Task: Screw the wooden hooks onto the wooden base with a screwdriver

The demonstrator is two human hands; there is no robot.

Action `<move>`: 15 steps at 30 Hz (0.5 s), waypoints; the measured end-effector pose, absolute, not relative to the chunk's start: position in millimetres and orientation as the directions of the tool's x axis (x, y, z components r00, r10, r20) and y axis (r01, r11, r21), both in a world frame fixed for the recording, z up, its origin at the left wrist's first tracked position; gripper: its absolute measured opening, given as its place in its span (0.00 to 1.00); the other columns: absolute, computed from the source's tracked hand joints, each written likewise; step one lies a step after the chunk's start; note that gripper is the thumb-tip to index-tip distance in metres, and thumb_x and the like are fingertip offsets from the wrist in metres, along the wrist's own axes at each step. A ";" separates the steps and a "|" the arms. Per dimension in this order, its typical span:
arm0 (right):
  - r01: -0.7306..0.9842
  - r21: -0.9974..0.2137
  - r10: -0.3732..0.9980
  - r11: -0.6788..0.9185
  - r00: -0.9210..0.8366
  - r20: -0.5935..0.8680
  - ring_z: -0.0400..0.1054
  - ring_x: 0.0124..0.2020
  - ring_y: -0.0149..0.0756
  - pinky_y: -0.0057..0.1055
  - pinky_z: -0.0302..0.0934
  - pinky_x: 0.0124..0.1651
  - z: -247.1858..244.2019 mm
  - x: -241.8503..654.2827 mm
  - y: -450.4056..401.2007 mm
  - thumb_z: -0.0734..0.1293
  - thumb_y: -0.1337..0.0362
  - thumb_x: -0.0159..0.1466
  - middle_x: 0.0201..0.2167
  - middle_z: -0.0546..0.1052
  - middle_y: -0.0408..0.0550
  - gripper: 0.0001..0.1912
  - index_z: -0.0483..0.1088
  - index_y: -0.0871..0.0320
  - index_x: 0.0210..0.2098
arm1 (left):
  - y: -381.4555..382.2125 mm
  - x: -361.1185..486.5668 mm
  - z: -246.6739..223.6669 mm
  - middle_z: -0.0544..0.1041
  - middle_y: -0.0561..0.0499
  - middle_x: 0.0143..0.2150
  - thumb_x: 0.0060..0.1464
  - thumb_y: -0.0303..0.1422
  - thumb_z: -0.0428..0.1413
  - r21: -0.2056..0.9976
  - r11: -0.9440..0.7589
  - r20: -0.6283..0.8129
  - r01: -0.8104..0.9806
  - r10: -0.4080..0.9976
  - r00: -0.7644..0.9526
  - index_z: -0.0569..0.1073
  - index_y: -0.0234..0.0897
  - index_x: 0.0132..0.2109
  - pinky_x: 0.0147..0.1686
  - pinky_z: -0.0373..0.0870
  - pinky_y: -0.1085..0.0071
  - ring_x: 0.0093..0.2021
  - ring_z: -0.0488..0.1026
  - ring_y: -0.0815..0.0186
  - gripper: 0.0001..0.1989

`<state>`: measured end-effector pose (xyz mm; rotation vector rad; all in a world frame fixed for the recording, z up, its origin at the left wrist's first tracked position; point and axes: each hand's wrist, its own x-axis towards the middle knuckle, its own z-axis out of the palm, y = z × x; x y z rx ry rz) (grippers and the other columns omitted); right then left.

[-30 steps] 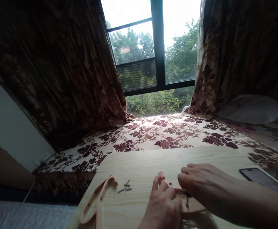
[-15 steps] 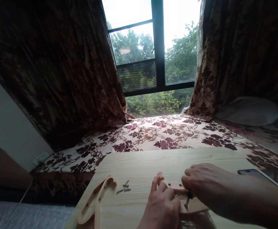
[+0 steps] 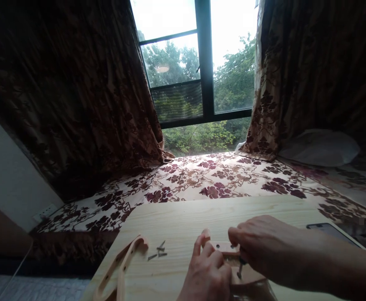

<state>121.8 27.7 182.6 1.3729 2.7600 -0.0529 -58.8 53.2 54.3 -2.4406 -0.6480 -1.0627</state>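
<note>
Curling its fingers over the holey wood piece (image 3: 223, 247), the left hand (image 3: 206, 271) holds it on the board's (image 3: 173, 221) near part. The right hand (image 3: 264, 246) is bent nearly shut at its right end; I can't tell what is inside. A screw (image 3: 239, 274) shows below. Bendy wood strips (image 3: 122, 267) and little screws (image 3: 159, 252) lie on the board's left, a phone (image 3: 333, 233) on its right. Flowery cloth (image 3: 216, 175) is behind the board.

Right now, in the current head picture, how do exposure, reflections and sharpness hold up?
Head view: sky through the dark-framed window is blown out; the brown patterned curtains sink into shadow; a pale oval, likely a reflection, shows on the glass; the bare left hand and right hand look dim, fine detail soft.
</note>
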 end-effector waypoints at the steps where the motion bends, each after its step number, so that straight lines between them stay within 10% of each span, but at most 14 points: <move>1: 0.789 -0.025 0.785 0.614 -0.614 -0.084 0.72 0.25 0.40 0.31 0.42 0.23 185.0 121.5 28.9 0.64 0.77 0.57 0.27 0.78 0.48 0.09 0.71 0.59 0.34 | 54.4 -58.4 53.1 0.65 0.57 0.23 0.50 0.26 0.53 -0.183 -0.812 0.770 0.555 0.233 0.594 0.64 0.41 0.22 0.62 0.49 0.61 0.30 0.64 0.67 0.11; 8: 0.772 -0.039 0.740 0.634 -0.621 -0.258 0.74 0.38 0.45 0.32 0.54 0.32 212.1 100.4 23.3 0.64 0.77 0.59 0.36 0.79 0.55 0.11 0.73 0.64 0.39 | 56.8 -57.0 49.9 0.66 0.57 0.23 0.56 0.26 0.49 -0.200 -0.812 0.787 0.548 0.201 0.584 0.65 0.41 0.23 0.62 0.50 0.60 0.30 0.64 0.68 0.14; 15: 0.778 0.000 0.766 0.628 -0.618 -0.174 0.73 0.27 0.43 0.31 0.42 0.23 195.1 107.0 30.6 0.65 0.77 0.56 0.28 0.78 0.51 0.08 0.71 0.61 0.33 | 53.7 -58.6 49.5 0.66 0.57 0.23 0.49 0.27 0.54 -0.168 -0.810 0.751 0.561 0.264 0.606 0.64 0.41 0.23 0.62 0.49 0.60 0.32 0.64 0.67 0.10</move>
